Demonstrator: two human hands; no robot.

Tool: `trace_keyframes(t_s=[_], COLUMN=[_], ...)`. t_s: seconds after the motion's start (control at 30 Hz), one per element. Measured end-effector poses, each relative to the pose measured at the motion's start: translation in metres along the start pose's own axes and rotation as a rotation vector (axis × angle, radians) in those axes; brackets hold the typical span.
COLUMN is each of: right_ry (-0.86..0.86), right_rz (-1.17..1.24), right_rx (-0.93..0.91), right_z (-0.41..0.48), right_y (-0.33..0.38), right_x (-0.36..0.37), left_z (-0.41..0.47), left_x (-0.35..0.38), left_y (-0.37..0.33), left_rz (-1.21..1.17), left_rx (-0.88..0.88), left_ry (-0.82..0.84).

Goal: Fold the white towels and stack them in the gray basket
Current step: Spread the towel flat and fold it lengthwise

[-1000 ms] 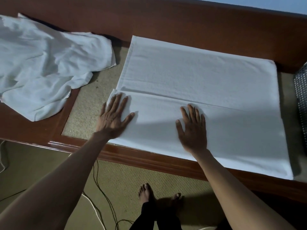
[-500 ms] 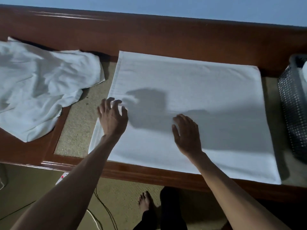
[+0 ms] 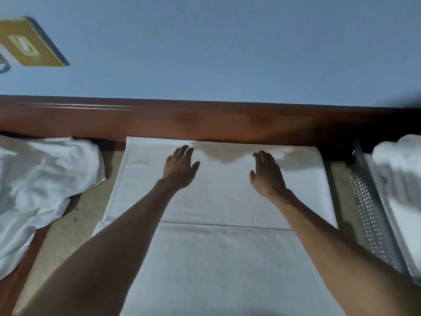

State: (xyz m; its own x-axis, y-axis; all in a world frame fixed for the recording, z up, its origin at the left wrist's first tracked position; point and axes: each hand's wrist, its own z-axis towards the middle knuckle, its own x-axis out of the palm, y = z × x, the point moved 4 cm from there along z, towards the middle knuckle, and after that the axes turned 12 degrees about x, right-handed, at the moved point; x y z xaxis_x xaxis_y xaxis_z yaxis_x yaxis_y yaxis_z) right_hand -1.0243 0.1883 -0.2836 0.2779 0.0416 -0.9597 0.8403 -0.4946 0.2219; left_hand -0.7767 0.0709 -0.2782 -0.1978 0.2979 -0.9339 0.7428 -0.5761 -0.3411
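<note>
A white towel (image 3: 218,258) lies flat on the wooden bench, folded over itself, with a fold edge running across its middle. My left hand (image 3: 181,167) and my right hand (image 3: 267,173) reach over the towel's far half, near its back edge. Both have fingers extended and hold nothing. Whether the palms touch the cloth I cannot tell. The gray mesh basket (image 3: 369,213) stands at the right end of the bench, with folded white towels (image 3: 401,165) inside.
A crumpled pile of white towels (image 3: 38,185) lies at the left on the bench. The bench's wooden backrest (image 3: 205,122) runs behind the towel, under a blue wall. A yellow box (image 3: 29,42) shows at upper left.
Both hands moved from the near half of the towel to its far edge. The camera tilted up, so the wall now fills the top and the basket shows more.
</note>
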Motion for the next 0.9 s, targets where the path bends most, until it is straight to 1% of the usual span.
trace_keyframes(t_s=[0.07,0.2,0.3,0.37,0.5,0.63,0.77,0.9], right_ry=[0.02,0.126,0.014,-0.053,-0.061,0.032,0.068,0.107], right_rz=[-0.045,-0.127,-0.088,-0.158,-0.216,-0.23,-0.199,-0.291], right_rx=[-0.031,-0.122,-0.126,-0.133,-0.144,-0.205,-0.207,-0.113], right_z=[0.018,0.035,0.032,0.028,0.028,0.032,0.03,0.034], right_y=[-0.004,-0.01,-0.014,-0.017,-0.021,-0.017,-0.02,-0.026], right_x=[0.001,0.006,0.004,0.004,-0.003,-0.014,-0.026,-0.045], left_z=[0.017,0.025,0.018,0.012,0.006,0.011,0.016,0.013], left_x=[0.0,0.006,0.005,0.003,-0.005,-0.02,-0.038,-0.054], left_y=[0.005,0.016,0.02,0.019,0.016,0.01,0.006,0.015], left_rz=[0.053,0.088,0.124,0.149,0.131,0.208,0.358,0.481], left_rx=[0.003,0.03,0.053,0.064,0.072,0.128,0.229,0.127], left_ry=[0.041,0.117,0.083,0.055,0.041,0.118,0.141,0.318])
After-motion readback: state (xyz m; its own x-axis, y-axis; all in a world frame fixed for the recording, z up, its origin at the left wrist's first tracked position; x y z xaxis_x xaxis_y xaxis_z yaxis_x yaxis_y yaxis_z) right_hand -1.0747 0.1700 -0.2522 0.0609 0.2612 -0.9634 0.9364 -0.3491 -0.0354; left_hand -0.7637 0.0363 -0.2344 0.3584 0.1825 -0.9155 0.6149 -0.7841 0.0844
